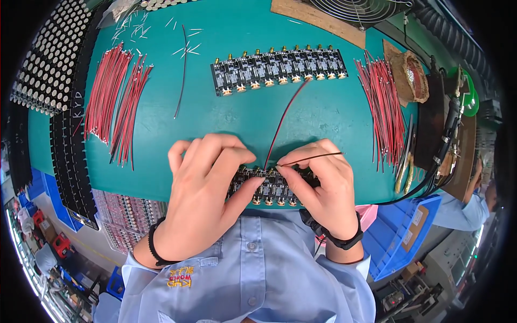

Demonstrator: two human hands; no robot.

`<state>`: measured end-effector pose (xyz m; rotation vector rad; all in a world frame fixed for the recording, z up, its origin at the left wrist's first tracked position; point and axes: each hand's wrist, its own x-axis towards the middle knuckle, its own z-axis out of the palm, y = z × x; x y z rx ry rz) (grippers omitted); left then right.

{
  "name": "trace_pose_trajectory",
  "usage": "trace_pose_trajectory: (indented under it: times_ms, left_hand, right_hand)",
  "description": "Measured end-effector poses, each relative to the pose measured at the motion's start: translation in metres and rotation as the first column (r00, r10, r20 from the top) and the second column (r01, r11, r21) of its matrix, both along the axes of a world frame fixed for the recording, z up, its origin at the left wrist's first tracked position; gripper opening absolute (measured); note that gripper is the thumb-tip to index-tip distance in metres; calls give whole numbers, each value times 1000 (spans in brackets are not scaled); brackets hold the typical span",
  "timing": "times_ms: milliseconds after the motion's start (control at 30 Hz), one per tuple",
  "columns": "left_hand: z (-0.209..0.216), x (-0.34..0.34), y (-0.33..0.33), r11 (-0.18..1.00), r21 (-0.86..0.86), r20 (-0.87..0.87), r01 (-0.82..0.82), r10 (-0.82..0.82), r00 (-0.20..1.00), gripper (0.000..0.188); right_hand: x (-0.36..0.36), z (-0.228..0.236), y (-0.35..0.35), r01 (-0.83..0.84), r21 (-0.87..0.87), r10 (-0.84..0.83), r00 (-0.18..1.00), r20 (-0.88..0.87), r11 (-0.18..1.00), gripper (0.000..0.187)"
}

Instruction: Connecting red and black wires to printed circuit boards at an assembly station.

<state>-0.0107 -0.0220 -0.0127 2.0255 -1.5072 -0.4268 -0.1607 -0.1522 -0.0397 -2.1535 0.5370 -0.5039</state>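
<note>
A strip of small black circuit boards (273, 189) with gold connectors lies at the table's near edge, partly covered by my hands. My left hand (207, 175) is closed on its left part, the thumb across the boards and the index fingertip by the far edge. Between thumb and index finger, my right hand (323, 175) pinches a thin dark wire (315, 157) above the strip; its free end points right. A red-and-black wire (281, 123) runs from the strip toward a second board strip (280, 70) farther back. Whether its near end is attached, I cannot tell.
Bundles of red-and-black wires lie at left (107, 94) and right (381, 110). A single dark wire (184, 75) and white slivers (188, 49) are at the back left. Tweezers (405, 153), black cables (449, 129) and a blue bin (401, 237) stand at the right.
</note>
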Motion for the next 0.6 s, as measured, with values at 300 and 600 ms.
trace_pose_trajectory:
  times_ms: [300, 600]
  left_hand:
    - [6, 9, 23, 997, 66, -11, 31, -30, 999, 39]
    - [4, 11, 27, 990, 110, -24, 91, -89, 996, 47]
  right_hand:
    - [3, 4, -3, -49, -1, 49, 998, -41, 999, 15]
    - [5, 6, -3, -60, -13, 59, 996, -66, 998, 14]
